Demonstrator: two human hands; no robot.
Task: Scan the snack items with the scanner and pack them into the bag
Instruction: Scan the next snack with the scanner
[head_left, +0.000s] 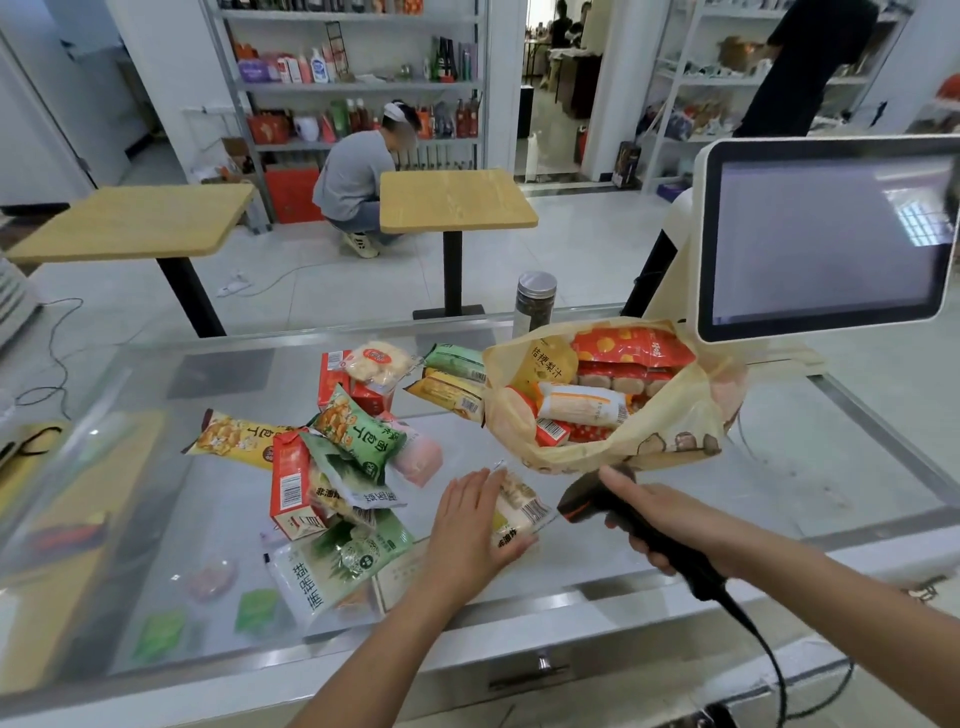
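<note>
Bag: a pale yellow plastic bag (675, 431) lies open on the glass counter (810, 483), with red, yellow and white snack packs inside.
Left hand: the left hand (470, 525) is just below the bag's near edge, holding a pale snack packet (522, 506), fingers laid over it and thumb under its edge, barcode facing right.
Right hand: the right hand (670, 525), below the bag, has its fingers wrapped round the black handheld scanner (587, 501), whose head nearly touches the packet.
Unpacked: a pile of snack packets (337, 452) lies left of the bag.
Behind the bag: a white-framed screen (831, 234).
</note>
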